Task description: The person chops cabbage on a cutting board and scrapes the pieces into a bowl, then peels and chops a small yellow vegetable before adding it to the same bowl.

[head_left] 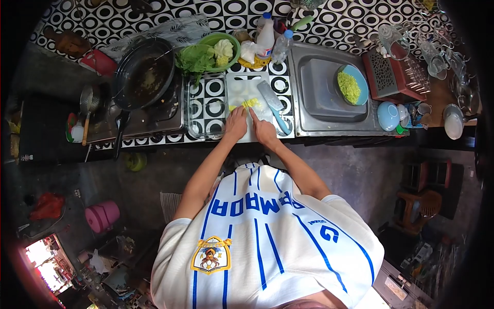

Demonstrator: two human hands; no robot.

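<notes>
A small heap of pale yellow-green shredded cabbage (250, 103) lies on the white cutting board (242, 82). My left hand (236, 123) rests on the board's near left part, its fingers stretched toward the shreds. From the right, my right hand (264, 130) reaches in with its index finger extended to the heap's near edge. Its other fingers are partly hidden. Neither hand visibly grips anything. A cleaver (272, 103) with a light blue handle lies flat along the board's right side, the handle pointing toward me, beside my right hand.
Left stands a dark wok (144, 74) with liquid on the stove, its handle jutting out. Behind the board are a green basin (231, 42) of leafy vegetables and several bottles (266, 33). The sink (303, 116) at right holds a blue bowl (363, 82) of shredded cabbage. Beyond is a dish rack (383, 77).
</notes>
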